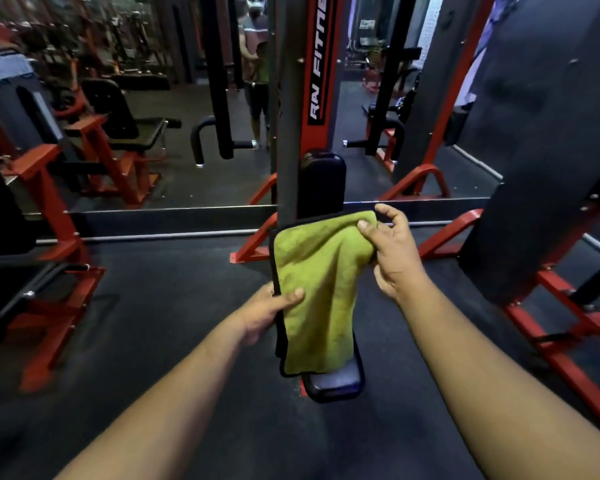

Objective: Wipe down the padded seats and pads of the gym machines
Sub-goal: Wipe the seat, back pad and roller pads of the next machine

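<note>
Dark rubber flooring fills the lower half of my head view, and a wall mirror behind it repeats the red-and-black gym frames. I see one view only, so everything comes from it.

Straight ahead stands a grey upright column with a red strip. White letters on a black band run up that strip, reading bottom to top; I can make out "RN FITNE" before the top edge cuts it off. Against the column's foot sits a black upright back pad. Below it a black padded seat shows only its near end, since the cloth hangs in front of the rest.

My green cloth, edged in black, hangs with its long axis running top to bottom, the lower end loose just above the seat's near end. I cannot tell whether it touches the seat.

My left hand grips the cloth's left edge about midway down, thumb across the front. My right hand pinches the upper right corner, fingers curled over bunched fabric.

To the left another machine shows a black seat on a red frame. At the right, a large dark panel leans over red base rails.
</note>
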`<state>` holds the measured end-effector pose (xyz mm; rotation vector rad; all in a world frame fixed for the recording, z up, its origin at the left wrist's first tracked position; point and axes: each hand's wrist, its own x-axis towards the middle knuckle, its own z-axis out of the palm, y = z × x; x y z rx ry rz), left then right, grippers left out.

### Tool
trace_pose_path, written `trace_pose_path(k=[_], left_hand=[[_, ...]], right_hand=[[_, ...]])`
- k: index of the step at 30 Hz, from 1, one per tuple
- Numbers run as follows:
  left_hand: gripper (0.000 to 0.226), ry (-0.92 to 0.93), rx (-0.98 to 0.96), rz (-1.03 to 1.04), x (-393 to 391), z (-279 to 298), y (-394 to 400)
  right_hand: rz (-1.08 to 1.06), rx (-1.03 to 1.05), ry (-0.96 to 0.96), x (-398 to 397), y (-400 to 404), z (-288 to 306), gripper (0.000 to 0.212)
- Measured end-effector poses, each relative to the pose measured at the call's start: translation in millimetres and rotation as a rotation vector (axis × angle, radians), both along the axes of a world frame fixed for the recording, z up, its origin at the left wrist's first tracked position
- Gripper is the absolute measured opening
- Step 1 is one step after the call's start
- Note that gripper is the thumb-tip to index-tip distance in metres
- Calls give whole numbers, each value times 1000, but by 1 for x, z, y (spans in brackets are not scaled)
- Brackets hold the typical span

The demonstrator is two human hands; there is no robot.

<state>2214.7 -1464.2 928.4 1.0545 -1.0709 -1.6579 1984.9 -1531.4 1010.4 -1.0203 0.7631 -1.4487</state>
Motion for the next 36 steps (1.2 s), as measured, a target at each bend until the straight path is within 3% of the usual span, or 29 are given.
trace_pose_path(k=[2,6,8,10,12,14,16,18,19,22,24,25,27,30,33,36], left_hand=[[33,33,31,50,-15,-10,-5],[16,185,160,239,-38,-20,-29],[16,139,230,242,-40,-39,-33],[17,-75,274,153,-35,-62,-26],[18,-287,292,121,-33,-86,-19],[44,-397,325,275,-40,-103,-18],[92,-384,335,380,-47,-112,-25],[108,-376,245,251,-51,-119,-33],[108,-508,168,127,-50,-122,-36],[87,-1187,-73,-225,-46,-135,-45],[59,-1450,-136,-268,-46,-143,-50],[50,-1479,-170,-268,-45,-151,-55],[40,-1291,-221,-322,-39,-170,-71],[31,-605,44,-357,-39,-196,-91],[25,-389,244,-275,-54,-227,-111],[12,-271,410,-189,-75,-268,-131]], right_hand=[[90,184,-68,-15,-8,-14,42],[589,548,544,-48,16,-105,50],[570,550,449,-54,21,-143,38],[417,587,259,-54,22,-160,34],[261,595,344,-57,20,-172,38],[148,620,504,-64,20,-186,52],[169,642,501,-74,21,-196,65],[292,580,593,-81,21,-207,73],[355,514,745,-85,20,-212,74],[408,284,1246,-93,11,-228,62],[328,226,1350,-96,11,-235,42],[270,217,1373,-96,9,-238,36],[125,244,1334,-97,4,-249,26],[-49,421,1033,-97,-1,-262,11],[-215,567,919,-97,-23,-281,23],[-335,583,997,-99,-61,-315,27]])
